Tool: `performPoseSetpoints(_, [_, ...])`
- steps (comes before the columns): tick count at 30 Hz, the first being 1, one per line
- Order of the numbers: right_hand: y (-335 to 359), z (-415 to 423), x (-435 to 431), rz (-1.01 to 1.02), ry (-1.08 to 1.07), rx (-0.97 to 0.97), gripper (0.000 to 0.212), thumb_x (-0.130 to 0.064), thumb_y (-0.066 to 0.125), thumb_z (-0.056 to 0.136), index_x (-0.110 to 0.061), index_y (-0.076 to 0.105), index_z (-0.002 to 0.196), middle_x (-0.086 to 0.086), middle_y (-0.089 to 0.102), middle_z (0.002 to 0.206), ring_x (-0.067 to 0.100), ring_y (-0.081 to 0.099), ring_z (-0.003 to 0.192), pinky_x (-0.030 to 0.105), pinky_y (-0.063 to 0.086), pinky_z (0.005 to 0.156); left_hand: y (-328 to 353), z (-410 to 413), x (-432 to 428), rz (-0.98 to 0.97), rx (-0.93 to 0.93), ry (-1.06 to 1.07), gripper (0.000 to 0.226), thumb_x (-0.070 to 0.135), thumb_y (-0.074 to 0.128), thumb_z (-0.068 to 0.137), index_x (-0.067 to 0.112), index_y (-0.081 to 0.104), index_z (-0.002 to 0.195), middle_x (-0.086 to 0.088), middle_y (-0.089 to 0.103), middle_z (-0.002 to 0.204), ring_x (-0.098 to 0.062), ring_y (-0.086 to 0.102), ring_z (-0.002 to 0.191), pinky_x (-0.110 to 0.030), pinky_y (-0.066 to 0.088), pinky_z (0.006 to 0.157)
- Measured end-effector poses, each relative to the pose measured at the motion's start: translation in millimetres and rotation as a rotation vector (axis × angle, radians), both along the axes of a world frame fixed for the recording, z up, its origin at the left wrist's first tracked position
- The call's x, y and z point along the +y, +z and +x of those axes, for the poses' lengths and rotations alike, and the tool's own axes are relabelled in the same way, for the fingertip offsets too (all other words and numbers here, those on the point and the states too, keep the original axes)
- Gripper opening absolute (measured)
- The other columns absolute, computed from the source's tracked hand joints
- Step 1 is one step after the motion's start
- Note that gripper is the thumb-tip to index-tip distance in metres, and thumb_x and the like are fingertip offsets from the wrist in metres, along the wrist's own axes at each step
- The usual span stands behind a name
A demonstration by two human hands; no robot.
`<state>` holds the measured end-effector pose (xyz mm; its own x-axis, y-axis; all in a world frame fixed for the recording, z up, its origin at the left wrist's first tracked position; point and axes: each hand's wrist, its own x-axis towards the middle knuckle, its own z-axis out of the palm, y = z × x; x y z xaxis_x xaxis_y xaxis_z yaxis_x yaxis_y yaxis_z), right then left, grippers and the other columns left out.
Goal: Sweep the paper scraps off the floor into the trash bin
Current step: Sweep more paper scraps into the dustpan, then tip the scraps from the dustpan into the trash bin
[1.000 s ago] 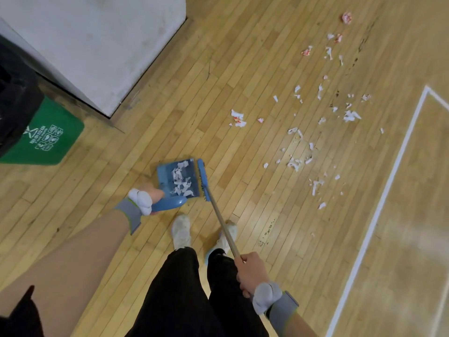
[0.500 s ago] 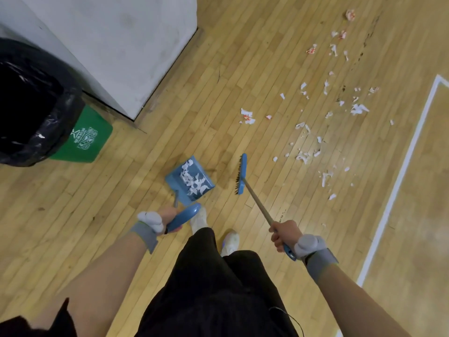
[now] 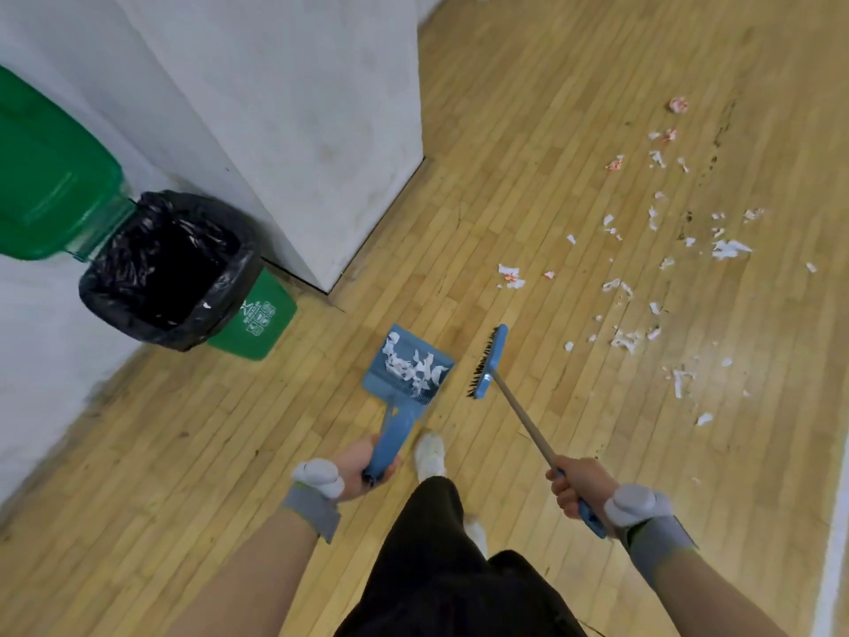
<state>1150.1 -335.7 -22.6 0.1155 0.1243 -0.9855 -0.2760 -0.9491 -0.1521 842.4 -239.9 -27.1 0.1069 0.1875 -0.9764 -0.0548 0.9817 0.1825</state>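
My left hand (image 3: 363,466) grips the handle of a blue dustpan (image 3: 404,383), held above the floor and loaded with white paper scraps (image 3: 413,363). My right hand (image 3: 576,487) grips the wooden handle of a blue broom (image 3: 489,363), its head lifted to the right of the dustpan. Several white and red paper scraps (image 3: 652,278) lie scattered on the wooden floor to the right. The green trash bin (image 3: 257,321) with a black liner (image 3: 170,264) stands open at the left, its lid (image 3: 50,177) tipped back.
A white pillar (image 3: 285,121) stands between the bin and the scraps, its corner near the bin. A white painted line (image 3: 834,567) runs along the floor at the right edge. My feet in white shoes (image 3: 429,452) are below the dustpan.
The dustpan and broom have been lifted off the floor and drawn apart. The view has swung left, bringing the whole open bin into sight and nearer.
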Motion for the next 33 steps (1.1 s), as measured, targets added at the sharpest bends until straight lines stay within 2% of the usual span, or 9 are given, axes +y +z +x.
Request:
performPoseSetpoints(3, [11,-5,-27,0.076,-0.04,0.025,0.032,-0.023,0.045,0.103,-0.011,0.045,0.073,0.0,0.037,0.052,0.01,0.029,0.03,0.015,0.026,0.031,21,0,-29,0.089,-0.027,-0.019,0.025,0.012,0.033,0.102,0.008,0.043,0.079,-0.008,0.039,0.064,-0.012,0.046,0.033,-0.014,0.038,0.032])
performPoseSetpoints(8, [23,-28,-57,0.126,-0.075,0.083,0.034,-0.02,0.046,0.103,-0.01,0.044,0.07,-0.002,0.036,0.046,0.008,0.03,0.027,0.014,0.026,0.03,50,-9,-55,0.144,-0.094,0.068,0.024,0.007,0.03,0.099,0.012,0.043,0.079,-0.005,0.039,0.063,-0.01,0.046,0.036,-0.015,0.041,0.032])
performPoseSetpoints(14, [37,-52,-78,0.173,-0.1,0.151,0.034,-0.017,0.046,0.103,-0.008,0.046,0.07,-0.003,0.036,0.042,0.007,0.031,0.024,0.012,0.027,0.028,90,-25,-80,0.289,-0.033,0.063,0.024,0.009,0.031,0.1,0.01,0.05,0.085,-0.007,0.048,0.062,-0.012,0.049,0.038,-0.016,0.042,0.033])
performPoseSetpoints(20, [61,-89,-69,0.208,-0.083,0.251,0.035,-0.017,0.043,0.104,-0.011,0.042,0.07,-0.003,0.035,0.04,0.008,0.031,0.022,0.012,0.028,0.026,142,-67,-86,0.403,-0.045,0.115,0.025,0.015,0.034,0.103,0.007,0.051,0.087,-0.005,0.052,0.057,-0.01,0.051,0.037,-0.017,0.044,0.033])
performPoseSetpoints(23, [71,-102,-57,0.219,-0.062,0.264,0.034,-0.017,0.044,0.104,-0.01,0.043,0.071,-0.003,0.036,0.04,0.007,0.032,0.022,0.013,0.03,0.026,158,-84,-83,0.453,-0.022,0.089,0.026,0.015,0.032,0.105,0.006,0.05,0.088,-0.005,0.05,0.061,-0.009,0.05,0.038,-0.017,0.044,0.034])
performPoseSetpoints(28, [82,-141,-40,0.255,0.005,0.247,0.028,-0.016,0.046,0.103,-0.007,0.047,0.077,-0.003,0.038,0.044,0.007,0.034,0.025,0.014,0.031,0.028,181,-123,-76,0.545,0.064,0.064,0.021,0.017,0.036,0.104,0.006,0.05,0.093,-0.006,0.046,0.07,-0.007,0.05,0.038,-0.017,0.044,0.035])
performPoseSetpoints(33, [85,-194,-28,0.264,0.053,0.204,0.032,-0.017,0.046,0.103,-0.01,0.045,0.071,-0.003,0.037,0.045,0.008,0.033,0.025,0.013,0.029,0.028,200,-173,-61,0.599,0.073,0.102,0.021,0.014,0.037,0.104,0.006,0.052,0.093,-0.008,0.046,0.071,-0.007,0.049,0.036,-0.016,0.044,0.035])
